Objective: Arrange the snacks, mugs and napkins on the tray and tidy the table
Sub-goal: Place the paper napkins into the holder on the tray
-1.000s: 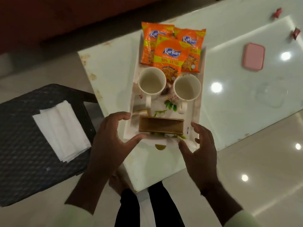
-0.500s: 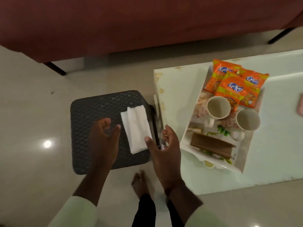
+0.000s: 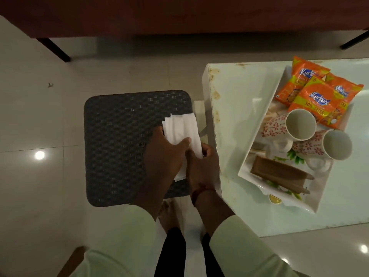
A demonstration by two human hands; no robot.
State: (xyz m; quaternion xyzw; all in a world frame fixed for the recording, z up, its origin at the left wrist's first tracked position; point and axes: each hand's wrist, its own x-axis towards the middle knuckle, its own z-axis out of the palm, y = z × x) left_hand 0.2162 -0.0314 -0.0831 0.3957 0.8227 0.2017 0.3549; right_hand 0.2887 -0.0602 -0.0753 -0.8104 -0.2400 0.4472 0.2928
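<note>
We look down on a dark woven stool (image 3: 119,144), square with rounded corners, basket-weave top. A stack of white paper napkins (image 3: 180,128) lies on its right edge, soft, folded in long strips, edges slightly fanned. Our left hand (image 3: 163,156) lies over the stack's near half, fingers spread flat and thumb pressing across the paper. Our right hand (image 3: 203,166) comes in from the right side, fingers curled around the stack's right edge, pinching it. Both hands touch the napkins; the stack rests on the stool.

To the right sits a glossy white table (image 3: 239,120), chipped and stained along its left edge. On it a white rectangular tray (image 3: 257,148) lies at an angle, with a leaf print on the floor. Three orange crinkly snack packets (image 3: 317,100) overlap at its far end. Two white mugs with a red flower pattern, left mug (image 3: 289,125) and right mug (image 3: 327,144), stand side by side in the middle, touching, both empty. A brown wooden napkin holder (image 3: 279,172), a long narrow box shape, sits at the near end, empty as far as we can tell. Shiny pale tiled floor (image 3: 40,116) all around.
</note>
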